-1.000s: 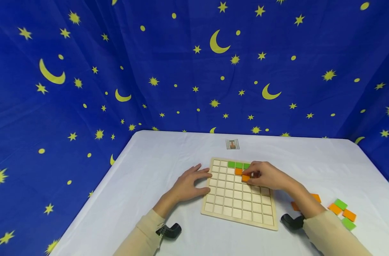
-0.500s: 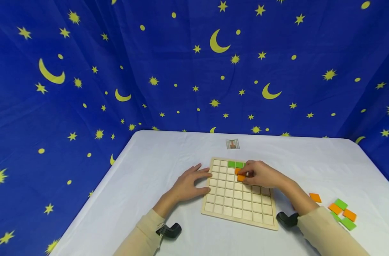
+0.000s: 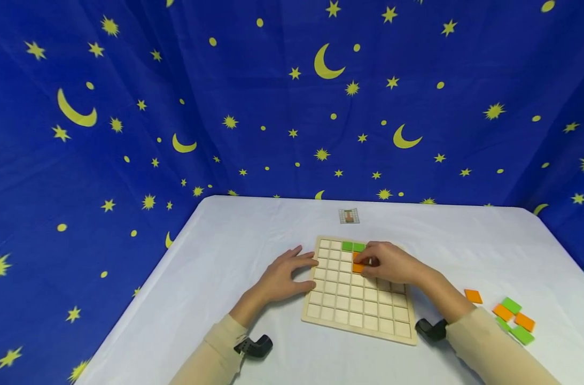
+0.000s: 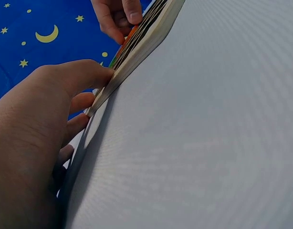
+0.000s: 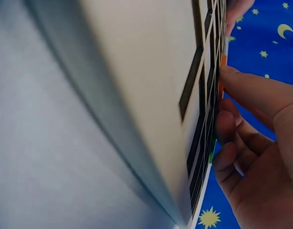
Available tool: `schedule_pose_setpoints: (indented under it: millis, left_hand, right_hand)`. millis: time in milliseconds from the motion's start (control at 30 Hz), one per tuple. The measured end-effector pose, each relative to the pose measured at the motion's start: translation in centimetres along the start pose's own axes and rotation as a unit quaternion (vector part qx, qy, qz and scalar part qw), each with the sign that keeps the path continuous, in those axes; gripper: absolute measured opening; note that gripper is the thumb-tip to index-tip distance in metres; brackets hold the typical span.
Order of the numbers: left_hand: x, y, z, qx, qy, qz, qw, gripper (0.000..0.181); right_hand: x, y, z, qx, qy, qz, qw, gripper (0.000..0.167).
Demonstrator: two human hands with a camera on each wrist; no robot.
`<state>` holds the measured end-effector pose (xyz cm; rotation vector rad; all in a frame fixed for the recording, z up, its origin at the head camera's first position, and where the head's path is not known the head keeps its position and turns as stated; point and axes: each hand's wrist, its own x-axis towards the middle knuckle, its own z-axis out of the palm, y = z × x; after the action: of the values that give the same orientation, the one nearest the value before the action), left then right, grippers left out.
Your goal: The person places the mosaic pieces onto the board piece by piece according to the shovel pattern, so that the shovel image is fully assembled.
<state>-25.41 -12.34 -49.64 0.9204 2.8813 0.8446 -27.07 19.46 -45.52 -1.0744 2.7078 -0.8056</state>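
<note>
A wooden grid board (image 3: 340,315) lies flat on the white table. My left hand (image 3: 287,275) rests beside it, fingers spread and tips touching its left edge; the left wrist view has the thumb at that edge. Over the upper part of the board, my right hand (image 3: 392,262) pinches an orange tile (image 3: 357,267) between thumb and fingers, at a cell in the third row. Another orange tile (image 3: 356,256) sits just above it. Green tiles (image 3: 353,246) fill cells in the top row; the right hand hides some of that row.
Several loose orange and green tiles (image 3: 511,306) lie on the table at the right, one orange tile (image 3: 473,296) apart from them. A small printed card (image 3: 349,216) lies behind the board. Blue curtains (image 3: 272,80) with stars and moons stand around the table.
My right hand has moved slightly left with the orange tile, from one column over to the cell below the other orange tile. My left hand stays in place.
</note>
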Motion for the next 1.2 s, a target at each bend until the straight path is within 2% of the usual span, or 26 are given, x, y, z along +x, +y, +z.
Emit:
schedule_pose_setpoints:
  millis: [400, 500, 833, 1200]
  left_hand:
    - [0.0, 0.2, 0.1, -0.003, -0.002, -0.006, 1.0, 0.053]
    - [0.0, 0.2, 0.1, 0.0, -0.002, -0.007, 1.0, 0.053]
    - [0.0, 0.0, 0.1, -0.002, -0.001, -0.011, 0.9999, 0.054]
    - [0.0, 0.2, 0.1, -0.004, 0.0, -0.009, 1.0, 0.053]
  right_hand:
    - [-1.1, 0.0, -0.7, 0.035, 0.005, 0.031, 0.9989, 0.03]
    - [-1.8, 0.2, -1.1, 0.048, 0.011, 0.044, 0.9978, 0.03]
    - [-4.3, 0.9, -2.2, 0.044, 0.021, 0.077, 0.9959, 0.029]
    - [-6.8, 1.6, -2.6, 0.049, 0.027, 0.09, 0.9944, 0.029]
